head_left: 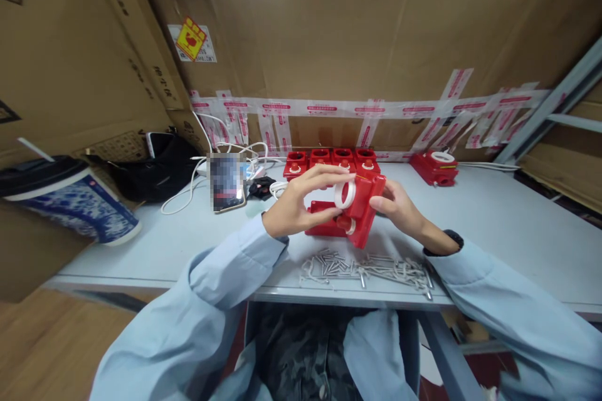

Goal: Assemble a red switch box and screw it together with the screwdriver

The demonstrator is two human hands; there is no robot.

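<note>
Above the table, my right hand [399, 208] grips the edge of a red plastic housing [365, 203], tilted with its front facing left. A white ring [345, 195] sits at the housing's round opening, and the fingers and thumb of my left hand [303, 197] close around that ring. Below the ring a red knob [345, 223] with a white collar sticks out from the housing. Behind my left fingers, another red box-shaped part [324, 225] rests on the table, partly hidden. Nearer to me lie a pile of metal screws [333, 263] and several white cords [399, 268].
Several red housings [295, 166] stand in a row at the back, and another with a white ring [435, 168] lies to the right. At left are a phone [227, 182], white cables [176, 203], a black bag [150, 172] and a large cup [89, 207]. Cardboard [329, 44] walls the back.
</note>
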